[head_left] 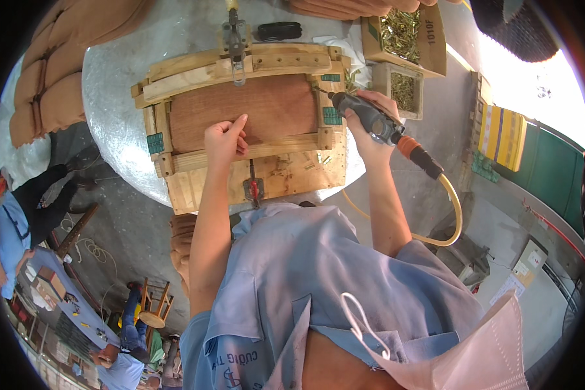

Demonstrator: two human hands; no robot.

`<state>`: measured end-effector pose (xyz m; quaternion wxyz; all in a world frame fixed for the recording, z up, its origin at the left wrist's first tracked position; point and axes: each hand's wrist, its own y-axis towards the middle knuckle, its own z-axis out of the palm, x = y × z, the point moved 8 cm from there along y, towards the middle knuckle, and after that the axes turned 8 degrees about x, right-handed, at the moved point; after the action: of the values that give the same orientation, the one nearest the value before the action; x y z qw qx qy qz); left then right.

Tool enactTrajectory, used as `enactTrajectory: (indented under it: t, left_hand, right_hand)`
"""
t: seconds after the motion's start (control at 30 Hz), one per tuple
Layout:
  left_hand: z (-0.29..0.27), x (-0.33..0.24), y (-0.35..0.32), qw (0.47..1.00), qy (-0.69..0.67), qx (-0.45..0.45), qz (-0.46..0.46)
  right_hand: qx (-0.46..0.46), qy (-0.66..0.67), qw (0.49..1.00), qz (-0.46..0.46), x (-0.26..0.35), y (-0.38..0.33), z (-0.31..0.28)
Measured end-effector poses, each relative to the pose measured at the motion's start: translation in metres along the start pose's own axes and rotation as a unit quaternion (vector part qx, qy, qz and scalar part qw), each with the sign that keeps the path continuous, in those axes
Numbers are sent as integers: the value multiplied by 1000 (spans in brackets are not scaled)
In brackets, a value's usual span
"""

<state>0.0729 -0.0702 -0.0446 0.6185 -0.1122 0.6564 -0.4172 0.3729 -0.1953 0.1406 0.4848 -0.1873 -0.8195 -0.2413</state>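
Observation:
A wooden frame (198, 160) with a curved far rail stands on a plywood board (201, 188), a reddish-brown panel (273, 97) set inside it. Over the panel's near edge is my left hand (225, 139), its fingers curled in and thumb up; whatever they may hold is hidden. My right hand (378, 107) grips a dark pneumatic screwdriver (369, 119), with an orange-and-black hose end and a yellow air hose (459, 218). Its bit points at the frame's right end, near the far corner. A metal toggle clamp (236, 42) presses over the far rail, and a red-handled clamp (253, 187) sits at the near side.
Small brass-coloured screws lie loose on the board's right part. Beyond, at right, are a cardboard box (435, 39) and a smaller bin (403, 91) of metal pieces. A black case (279, 31) lies behind the frame. Brown cushions (52, 84) line the left; other people are lower left.

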Motion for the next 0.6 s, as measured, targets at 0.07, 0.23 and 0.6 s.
enactTrajectory:
  t: [0.07,0.23,0.6]
  left_hand:
    - [-1,0,-1,1000,-2,1,1]
    - [-2,1,1,1000,-10,8,0]
    - [0,-2,-2,1000,-9,2,-4]
  right_hand:
    - [11,2,1000,2,2,4,1]
    - [14,-12,1000,1,4,4,2]
    - [1,5,1000,-3,2,0,2]
